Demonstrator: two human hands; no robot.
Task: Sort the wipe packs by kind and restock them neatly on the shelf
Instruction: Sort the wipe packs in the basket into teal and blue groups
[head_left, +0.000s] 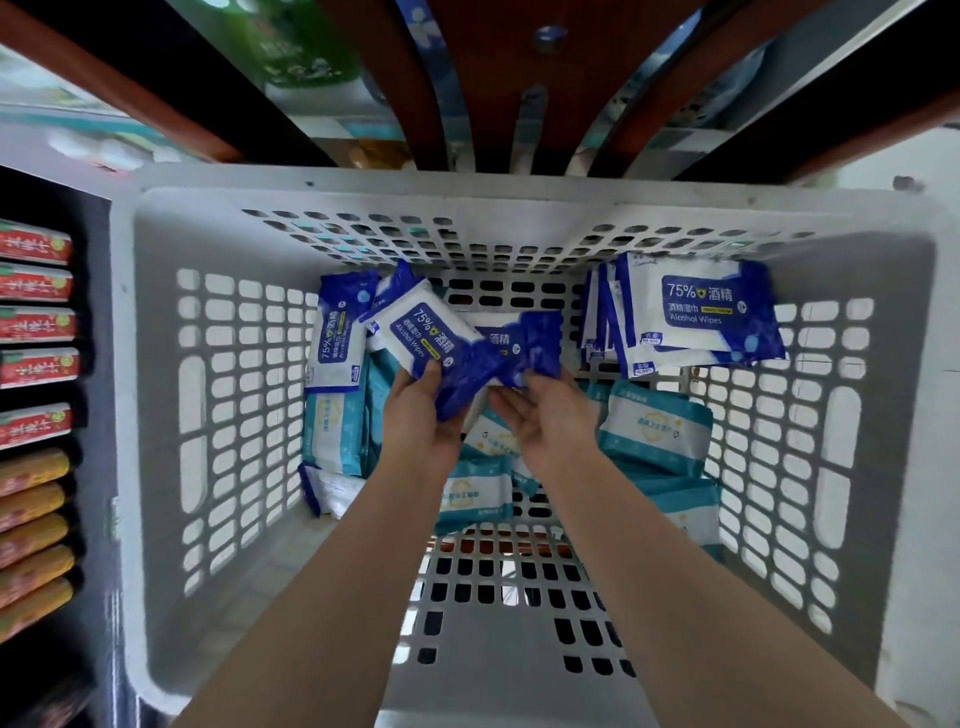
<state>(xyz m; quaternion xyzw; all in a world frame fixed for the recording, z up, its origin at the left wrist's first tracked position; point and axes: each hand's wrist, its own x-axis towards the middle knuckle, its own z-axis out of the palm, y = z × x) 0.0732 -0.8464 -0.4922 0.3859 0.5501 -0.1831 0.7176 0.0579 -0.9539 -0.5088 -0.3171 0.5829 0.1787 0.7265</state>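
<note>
Gripping blue packs, basket beside shelves

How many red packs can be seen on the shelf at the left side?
5, in one column at the frame's left edge: top red pack, second, third, fourth, lowest, above the orange packs. More may hide beyond that edge.

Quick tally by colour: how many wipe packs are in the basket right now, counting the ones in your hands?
Blue alcohol wipe packs: at least 6, 2 of them held; the stack on the right is partly hidden.
Teal wipe packs: at least 5.
Total: at least 11.
</note>
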